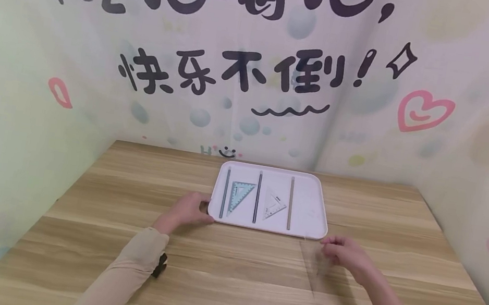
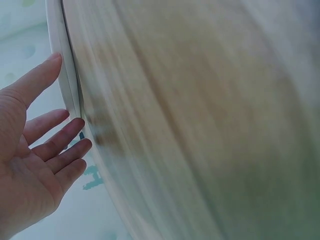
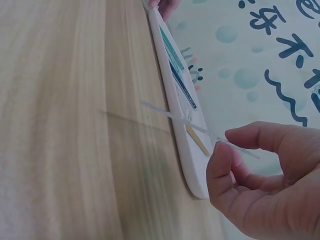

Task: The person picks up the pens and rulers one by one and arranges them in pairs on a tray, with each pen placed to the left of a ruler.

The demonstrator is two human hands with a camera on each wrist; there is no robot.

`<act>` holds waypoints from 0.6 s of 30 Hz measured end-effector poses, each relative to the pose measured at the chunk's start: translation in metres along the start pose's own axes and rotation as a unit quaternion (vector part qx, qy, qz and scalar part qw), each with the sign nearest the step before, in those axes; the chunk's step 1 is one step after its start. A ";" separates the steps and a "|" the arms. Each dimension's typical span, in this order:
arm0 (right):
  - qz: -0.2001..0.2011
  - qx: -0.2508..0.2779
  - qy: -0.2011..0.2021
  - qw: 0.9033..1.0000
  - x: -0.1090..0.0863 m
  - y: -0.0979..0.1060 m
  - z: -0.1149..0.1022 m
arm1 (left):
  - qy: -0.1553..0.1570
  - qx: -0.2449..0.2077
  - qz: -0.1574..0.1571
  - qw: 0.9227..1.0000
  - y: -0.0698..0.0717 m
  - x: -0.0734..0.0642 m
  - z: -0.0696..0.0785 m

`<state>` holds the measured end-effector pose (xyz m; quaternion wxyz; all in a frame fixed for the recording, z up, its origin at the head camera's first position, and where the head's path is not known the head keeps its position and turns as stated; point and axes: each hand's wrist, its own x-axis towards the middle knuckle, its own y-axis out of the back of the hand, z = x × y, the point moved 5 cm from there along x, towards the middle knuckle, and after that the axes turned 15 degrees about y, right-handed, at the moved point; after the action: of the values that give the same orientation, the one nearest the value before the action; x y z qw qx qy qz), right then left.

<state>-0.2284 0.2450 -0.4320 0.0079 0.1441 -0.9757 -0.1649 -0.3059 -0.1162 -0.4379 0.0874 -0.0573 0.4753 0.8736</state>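
A white tray [image 1: 312, 205] lies at the back of the table. On it are a grey-blue pencil [image 1: 224, 194], a blue set square [image 1: 233, 198], a dark pencil [image 1: 257, 199], a small clear set square [image 1: 275, 211] and a tan pencil [image 1: 291, 204]. My left hand [image 1: 188, 210] touches the tray's front left corner, its fingers extended in the left wrist view. Just off the front right corner, my right hand [image 1: 345, 254] pinches a clear plastic set square [image 3: 165, 113] between thumb and finger. That piece is held above the table, blurred in the head view and edge-on in the right wrist view.
The wood-grain table [image 1: 224, 286] extends in front of the tray and to both sides. A printed wall covering [image 1: 172, 126] with large characters rises directly behind the table's back edge, and pale walls flank it.
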 end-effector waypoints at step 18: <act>0.014 -0.004 0.012 1.000 0.022 0.013 -0.024 | -0.004 0.005 0.003 1.000 0.001 -0.001 0.001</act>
<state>-0.2513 0.2428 -0.4056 0.0226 0.1324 -0.9767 -0.1674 -0.3051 -0.1163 -0.4364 0.0866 -0.0521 0.4794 0.8717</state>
